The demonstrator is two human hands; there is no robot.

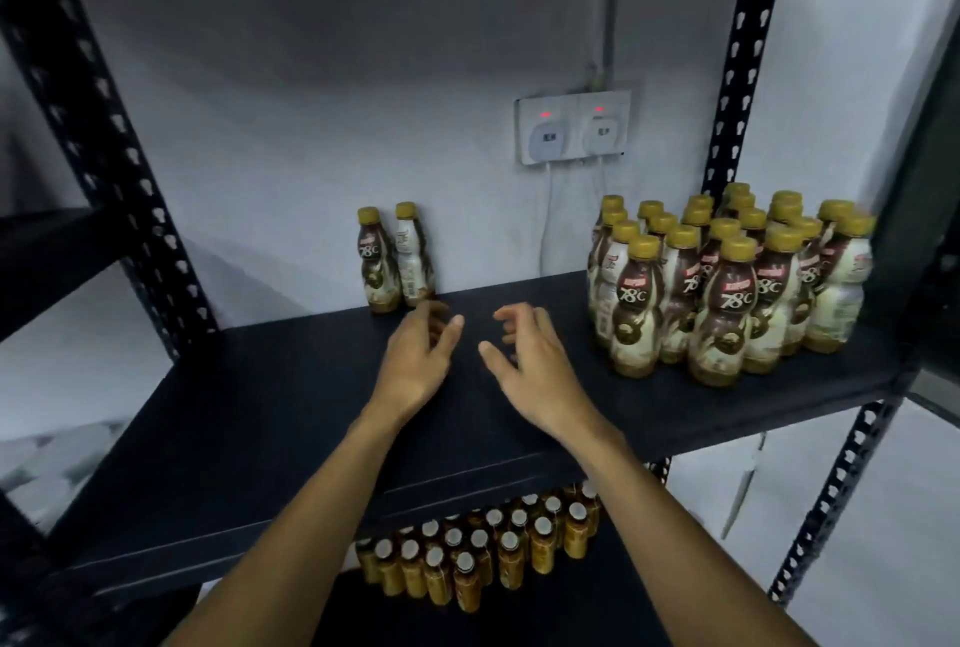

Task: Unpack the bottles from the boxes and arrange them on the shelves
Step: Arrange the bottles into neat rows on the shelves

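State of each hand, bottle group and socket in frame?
left hand: empty, fingers loosely curled
right hand: empty, fingers loosely curled
bottle pair: upright, capped, side by side
bottle cluster: upright, capped, packed together
lower-shelf bottles: upright, capped
wall sockets: both in use, red lights lit

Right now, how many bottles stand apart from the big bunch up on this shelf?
2. The left bottle stands at the wall, the right bottle close beside it, just beyond the left hand. None looks hidden behind them.

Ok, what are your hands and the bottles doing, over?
Hands empty: left hand, right hand, over the shelf. At the back, two bottles; at right, a big group. Nothing blocking.
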